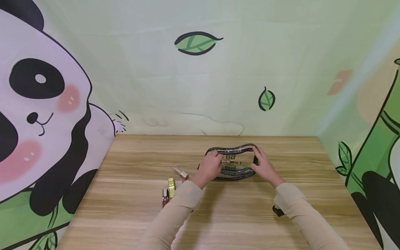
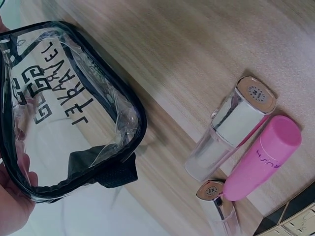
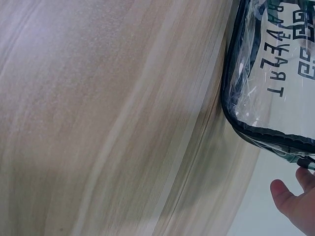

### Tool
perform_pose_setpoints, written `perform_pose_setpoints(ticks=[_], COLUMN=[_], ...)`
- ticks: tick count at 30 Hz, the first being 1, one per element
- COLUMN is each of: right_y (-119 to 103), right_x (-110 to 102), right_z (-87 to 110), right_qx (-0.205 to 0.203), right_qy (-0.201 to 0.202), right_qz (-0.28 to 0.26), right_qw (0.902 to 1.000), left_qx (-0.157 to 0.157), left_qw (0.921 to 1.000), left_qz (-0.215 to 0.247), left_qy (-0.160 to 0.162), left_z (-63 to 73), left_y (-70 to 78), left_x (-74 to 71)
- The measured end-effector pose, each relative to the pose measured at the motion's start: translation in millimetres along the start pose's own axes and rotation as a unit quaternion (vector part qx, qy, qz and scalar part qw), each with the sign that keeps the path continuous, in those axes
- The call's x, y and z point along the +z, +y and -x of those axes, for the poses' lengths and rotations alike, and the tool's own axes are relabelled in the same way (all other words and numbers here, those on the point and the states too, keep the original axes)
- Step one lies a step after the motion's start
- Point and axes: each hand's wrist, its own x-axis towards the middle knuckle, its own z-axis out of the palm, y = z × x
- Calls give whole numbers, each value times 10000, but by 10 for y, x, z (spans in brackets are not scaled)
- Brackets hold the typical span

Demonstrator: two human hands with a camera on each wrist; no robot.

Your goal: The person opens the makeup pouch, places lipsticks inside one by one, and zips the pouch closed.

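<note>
A clear pouch (image 1: 239, 173) with black trim and printed lettering stands with its mouth up on the wooden table. Over its left end, my left hand (image 1: 210, 167) pinches a small clear-and-rose-gold lipstick tube (image 1: 226, 161) at the opening. Through the plastic in the left wrist view, that lipstick tube (image 2: 21, 120) shows beside the fingers of the left hand (image 2: 15, 201). My right hand (image 1: 265, 167) grips the pouch's right end, thumb on the near side and fingers at the far rim. Only the thumb and a fingertip of the right hand (image 3: 298, 199) appear in the right wrist view.
Left of the pouch lie a clear-capped lipstick (image 1: 180, 172), a gold tube (image 1: 171, 187) and a dark red tube with a silver cap (image 1: 165, 197). A pink tube (image 2: 263, 157) lies among them. A small black object (image 1: 277, 210) sits by the right sleeve.
</note>
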Motion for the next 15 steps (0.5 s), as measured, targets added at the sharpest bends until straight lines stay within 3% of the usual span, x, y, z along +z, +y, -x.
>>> perform_pose_setpoints(ticks=[15], right_y=[-12], right_x=[1], right_z=[12], right_qx=[59], right_qy=[-14], right_qz=[75], right_qw=[10000], left_qx=[-111], left_qw=[9997], left_qz=[-4], left_qy=[-211], left_z=[26], left_y=[23], left_x=[-18])
